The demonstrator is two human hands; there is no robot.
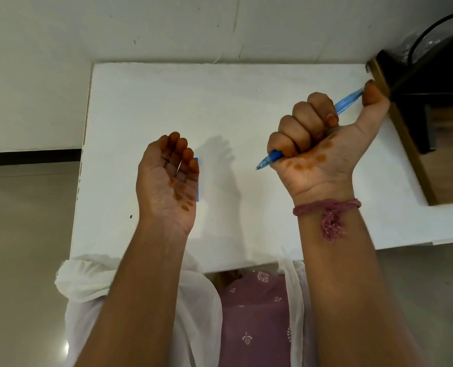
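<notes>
1. On my feed a white table (246,102) fills the middle of the view, its far edge against a pale wall (167,30).
2. Its top is matte, and I see small chips along the left edge.
3. A blue flat piece (198,178) lies on it left of centre; I can make out only a narrow strip.
4. A small dark speck (130,216) sits near the left edge.

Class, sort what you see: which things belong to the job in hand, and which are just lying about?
In the job: blue pen, gripped in the fist of the right hand; left hand, palm up, fingers relaxed.
Lying about: white table; blue flat thing, mostly hidden behind the left hand; dark furniture at the right edge.
</notes>
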